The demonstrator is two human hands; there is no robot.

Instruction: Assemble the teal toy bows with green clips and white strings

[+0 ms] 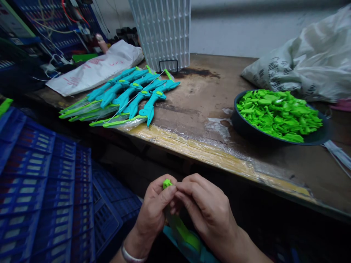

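No txt legible: black print [279, 69] on plastic bag [320, 51] & red marks [70, 79] on white sack [102, 69] too blurry.

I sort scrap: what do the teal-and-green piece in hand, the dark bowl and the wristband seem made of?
Teal-and-green piece: probably moulded plastic, smooth and evenly coloured.
Dark bowl: likely plastic, given its dull, even surface; coated metal isn't ruled out.
Wristband: apparently polished metal, from its silvery gleam.
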